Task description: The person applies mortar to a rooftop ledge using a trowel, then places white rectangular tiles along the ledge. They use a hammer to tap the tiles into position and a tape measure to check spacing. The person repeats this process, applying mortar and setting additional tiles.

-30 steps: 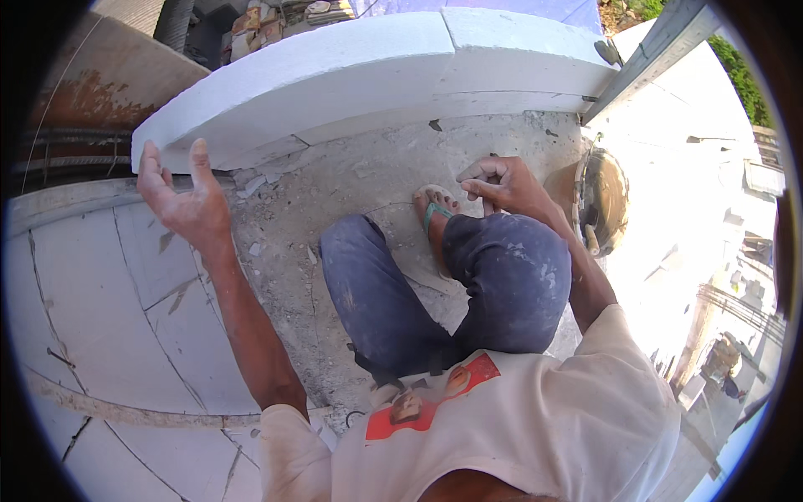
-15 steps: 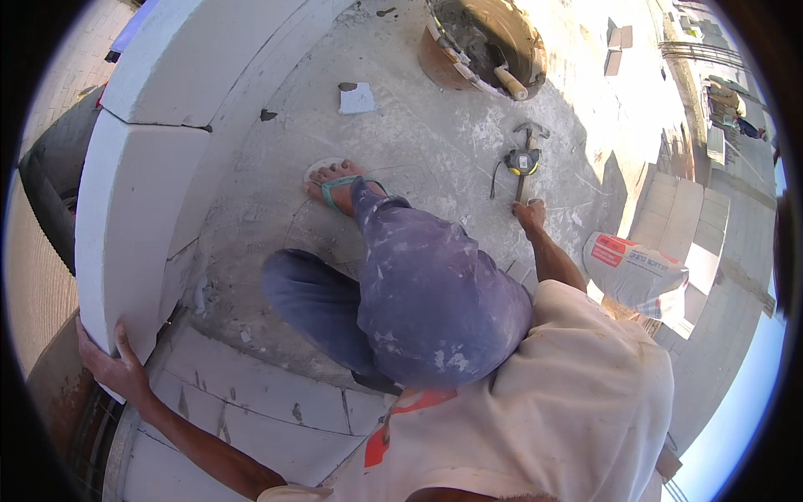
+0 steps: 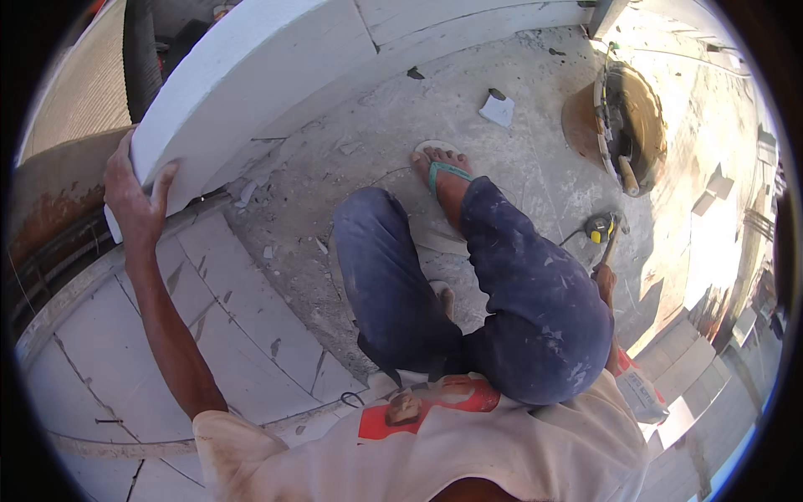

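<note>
My left hand [image 3: 138,197] grips the near end of a white building block [image 3: 196,125] in a low wall, fingers round the outer edge and thumb on the inner face. At the right, partly behind my knee, my right hand [image 3: 604,283] is closed round the handle of a hammer [image 3: 615,244] at the floor. A black and yellow tape measure [image 3: 600,227] lies against the hammer and hides part of it.
A round mortar tub [image 3: 581,125] with a wooden-handled tool [image 3: 628,176] stands at the far right. A white fragment [image 3: 497,110] lies on the concrete floor. White blocks [image 3: 242,314] line the near left, and a printed bag [image 3: 640,397] sits at right.
My view has swung left, so the wall, tub and hammer appear further right. My left hand stays on the block end and my right hand on the hammer.
</note>
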### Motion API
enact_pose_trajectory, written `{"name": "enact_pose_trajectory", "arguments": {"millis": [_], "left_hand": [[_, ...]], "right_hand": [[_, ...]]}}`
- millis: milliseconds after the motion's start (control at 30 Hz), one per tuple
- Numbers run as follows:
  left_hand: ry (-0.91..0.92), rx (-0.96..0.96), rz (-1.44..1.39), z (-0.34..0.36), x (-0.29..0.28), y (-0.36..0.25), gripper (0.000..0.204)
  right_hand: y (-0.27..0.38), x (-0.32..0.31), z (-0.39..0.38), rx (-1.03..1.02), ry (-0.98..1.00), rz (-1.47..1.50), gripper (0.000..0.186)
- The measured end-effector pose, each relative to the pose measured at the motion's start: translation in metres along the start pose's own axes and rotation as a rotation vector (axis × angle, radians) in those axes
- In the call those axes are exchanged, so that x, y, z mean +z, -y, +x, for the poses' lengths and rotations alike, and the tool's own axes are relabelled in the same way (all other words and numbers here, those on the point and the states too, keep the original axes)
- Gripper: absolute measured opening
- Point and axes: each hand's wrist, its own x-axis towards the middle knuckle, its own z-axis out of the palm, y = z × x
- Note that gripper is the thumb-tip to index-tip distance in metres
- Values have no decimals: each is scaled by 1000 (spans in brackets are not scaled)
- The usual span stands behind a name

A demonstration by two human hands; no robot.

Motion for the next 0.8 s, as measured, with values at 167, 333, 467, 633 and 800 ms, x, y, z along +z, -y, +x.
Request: {"name": "enact_pose_trajectory", "arguments": {"millis": [167,333,467,633,800], "left_hand": [[19,-19,316,-41,-59,22,102],[50,178,-84,-25,-70,28,104],[-25,214,52,-29,-51,44,110],[98,76,47,-17,-58,34,103],[214,-121,203,-30,-53,25,105]], "right_hand": [[151,7,31,319,146,399,27],[241,27,3,-144,185,86,31],[342,68,-32,-578,323,-27,34],[504,115,-83,-1197,476,-49,38],[673,181,-167,-1534,704,-577,57]]}}
